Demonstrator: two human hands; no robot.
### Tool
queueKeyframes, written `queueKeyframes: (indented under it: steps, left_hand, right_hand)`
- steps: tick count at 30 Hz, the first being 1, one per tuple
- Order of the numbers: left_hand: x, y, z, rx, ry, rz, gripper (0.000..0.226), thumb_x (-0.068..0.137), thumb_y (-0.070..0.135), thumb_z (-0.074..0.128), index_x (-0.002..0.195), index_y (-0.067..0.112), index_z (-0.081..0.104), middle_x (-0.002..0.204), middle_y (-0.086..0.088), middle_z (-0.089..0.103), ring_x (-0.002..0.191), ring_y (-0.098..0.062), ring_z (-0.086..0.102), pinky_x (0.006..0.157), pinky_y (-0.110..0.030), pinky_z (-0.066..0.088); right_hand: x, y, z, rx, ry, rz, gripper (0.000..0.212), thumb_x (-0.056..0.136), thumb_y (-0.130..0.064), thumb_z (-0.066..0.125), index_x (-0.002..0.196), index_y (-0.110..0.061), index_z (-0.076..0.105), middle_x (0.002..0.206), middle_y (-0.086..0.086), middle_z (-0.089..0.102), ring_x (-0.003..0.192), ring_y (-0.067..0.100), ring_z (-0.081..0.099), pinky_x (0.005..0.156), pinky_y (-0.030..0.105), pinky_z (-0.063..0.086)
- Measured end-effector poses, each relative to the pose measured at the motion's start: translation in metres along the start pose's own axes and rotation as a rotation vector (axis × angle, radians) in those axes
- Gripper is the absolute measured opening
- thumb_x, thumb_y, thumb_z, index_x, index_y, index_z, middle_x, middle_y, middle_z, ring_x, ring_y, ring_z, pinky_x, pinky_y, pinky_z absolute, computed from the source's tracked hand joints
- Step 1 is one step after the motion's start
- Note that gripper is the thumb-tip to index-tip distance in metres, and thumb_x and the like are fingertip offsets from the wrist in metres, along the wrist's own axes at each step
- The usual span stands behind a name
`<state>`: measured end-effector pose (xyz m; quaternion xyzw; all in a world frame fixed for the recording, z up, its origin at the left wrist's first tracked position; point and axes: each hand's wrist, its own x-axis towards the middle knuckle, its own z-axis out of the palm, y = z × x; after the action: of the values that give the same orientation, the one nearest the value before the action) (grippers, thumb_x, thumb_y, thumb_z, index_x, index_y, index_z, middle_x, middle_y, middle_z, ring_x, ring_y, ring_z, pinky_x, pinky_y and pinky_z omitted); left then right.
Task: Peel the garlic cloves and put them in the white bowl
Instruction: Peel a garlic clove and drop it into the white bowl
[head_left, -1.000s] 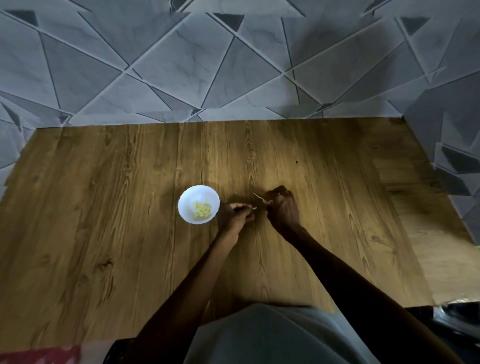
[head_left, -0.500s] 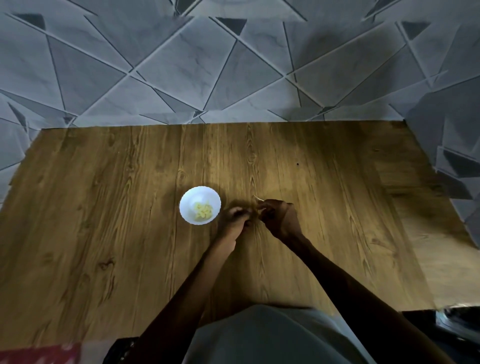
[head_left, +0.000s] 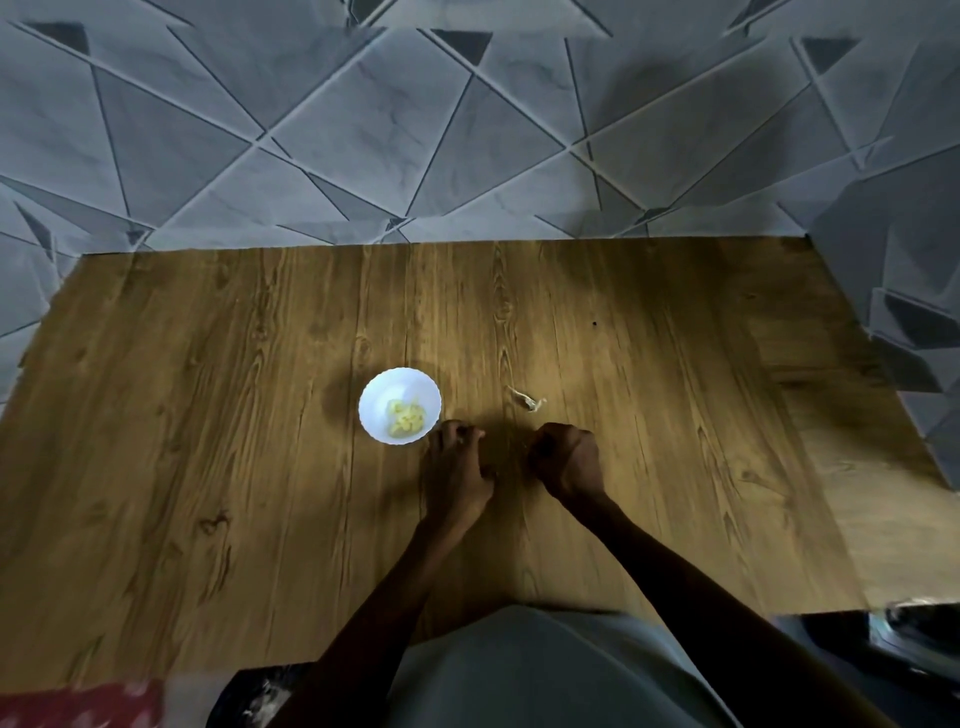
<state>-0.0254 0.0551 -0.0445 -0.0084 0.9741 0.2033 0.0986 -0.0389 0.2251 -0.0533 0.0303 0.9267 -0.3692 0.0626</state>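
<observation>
A small white bowl (head_left: 375, 410) stands on the wooden table (head_left: 208, 415) with several peeled yellow garlic cloves (head_left: 406, 417) inside. My left hand (head_left: 457, 467) lies just right of the bowl, fingertips curled together; what they pinch is hidden, though a moment earlier they held a garlic clove. A short gap to the right, my right hand (head_left: 566, 457) is curled into a fist with nothing showing in it. A pale strip of garlic peel (head_left: 527, 401) lies on the table just beyond my right hand.
A grey tiled wall (head_left: 467, 130) rises behind the table's far edge and along its right side. A lighter wooden surface (head_left: 857, 493) adjoins on the right. Red cloth (head_left: 78, 706) shows at the bottom left, and a dark object (head_left: 914, 639) at the bottom right.
Both hands have drawn back towards me and moved apart. The right hand has left the peel, which stays on the table. The bowl has not moved.
</observation>
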Motion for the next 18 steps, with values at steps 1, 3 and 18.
queueKeyframes:
  steps: [1,3,18]
  left_hand:
    - [0.0000,-0.0004,-0.0001,-0.007,0.000,-0.001,0.060,0.080,0.028,0.069,0.136,0.023,0.050,0.143,-0.002,0.037,0.133,-0.024,0.033,0.107,-0.035,0.033]
    - [0.0007,-0.0018,0.0004,-0.024,0.006,-0.001,0.059,0.079,0.027,0.070,0.134,0.023,0.051,0.142,-0.003,0.037,0.132,-0.024,0.033,0.106,-0.034,0.032]
    - [0.0010,-0.0055,0.0045,-0.017,0.044,0.020,0.057,0.079,0.030,0.071,0.132,0.022,0.054,0.139,-0.003,0.040,0.131,-0.025,0.035,0.107,-0.038,0.034]
  right_hand:
    - [0.0000,0.0008,0.0006,0.013,0.004,-0.012,0.005,0.092,-0.013,0.066,0.088,-0.015,0.070,0.077,-0.004,0.068,0.063,0.005,0.065,0.057,0.025,0.057]
    - [0.0013,0.0035,0.0004,0.036,0.024,-0.025,0.008,0.090,-0.011,0.068,0.097,-0.012,0.072,0.087,-0.002,0.072,0.069,0.008,0.068,0.059,0.029,0.060]
    - [-0.0015,0.0034,0.0062,-0.062,0.049,-0.013,0.009,0.093,-0.015,0.065,0.087,-0.015,0.072,0.077,-0.006,0.068,0.061,-0.001,0.060,0.052,0.010,0.046]
